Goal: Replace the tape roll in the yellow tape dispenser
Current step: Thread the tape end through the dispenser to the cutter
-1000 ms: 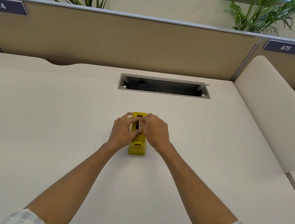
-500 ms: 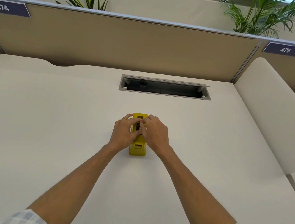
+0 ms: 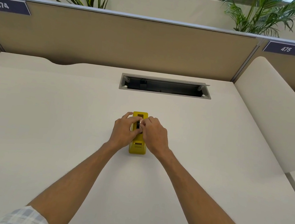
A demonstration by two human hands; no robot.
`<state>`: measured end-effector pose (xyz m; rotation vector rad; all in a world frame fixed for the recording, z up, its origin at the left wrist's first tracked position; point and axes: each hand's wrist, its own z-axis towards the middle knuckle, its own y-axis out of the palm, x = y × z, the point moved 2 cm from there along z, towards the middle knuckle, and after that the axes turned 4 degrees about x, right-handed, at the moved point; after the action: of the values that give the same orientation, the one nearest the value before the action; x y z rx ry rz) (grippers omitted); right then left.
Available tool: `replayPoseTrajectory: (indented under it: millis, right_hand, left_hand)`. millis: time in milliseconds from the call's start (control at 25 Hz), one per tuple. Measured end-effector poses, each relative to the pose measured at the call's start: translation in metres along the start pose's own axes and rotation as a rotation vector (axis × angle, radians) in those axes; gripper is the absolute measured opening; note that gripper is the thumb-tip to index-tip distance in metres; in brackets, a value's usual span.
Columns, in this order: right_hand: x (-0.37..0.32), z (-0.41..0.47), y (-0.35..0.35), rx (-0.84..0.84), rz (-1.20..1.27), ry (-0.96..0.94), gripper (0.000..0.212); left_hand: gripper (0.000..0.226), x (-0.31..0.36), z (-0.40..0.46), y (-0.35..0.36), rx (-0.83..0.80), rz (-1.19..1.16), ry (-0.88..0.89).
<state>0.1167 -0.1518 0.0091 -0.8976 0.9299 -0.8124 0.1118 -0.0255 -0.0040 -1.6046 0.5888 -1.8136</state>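
A yellow tape dispenser (image 3: 137, 147) stands on the white desk (image 3: 49, 118), its long axis pointing away from me. In its top slot sits a tape roll (image 3: 138, 124) with a dark core, mostly hidden by fingers. My left hand (image 3: 124, 130) lies against the dispenser's left side, thumb and fingers pinched on the roll. From the right, my right hand (image 3: 154, 134) pinches the same roll with its fingertips. The near end of the dispenser shows between my wrists.
An open cable tray (image 3: 165, 86) is sunk into the desk behind the dispenser. A tan partition (image 3: 124, 40) runs along the back, and a white curved divider (image 3: 273, 112) rises at the right. Plants stand behind the partition.
Both hands stay on the roll in the dispenser; the fingers have shifted only slightly. The dispenser has not moved.
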Motion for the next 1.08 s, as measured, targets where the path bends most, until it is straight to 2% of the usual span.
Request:
replayPoseTrajectory:
  millis: [280, 640, 1080]
  right_hand:
    - [-0.002, -0.016, 0.004, 0.100, 0.028, -0.003, 0.013]
    - [-0.004, -0.034, 0.006, 0.242, 0.047, -0.020, 0.007]
    - [-0.005, -0.051, 0.005, 0.330, 0.092, -0.031, 0.002]
  left_hand:
    - [0.037, -0.002, -0.003, 0.002, -0.025, 0.037, 0.028]
    - [0.050, -0.009, -0.008, 0.007, -0.018, -0.069, 0.016]
    - [0.048, -0.012, -0.007, 0.006, -0.042, -0.095, 0.075]
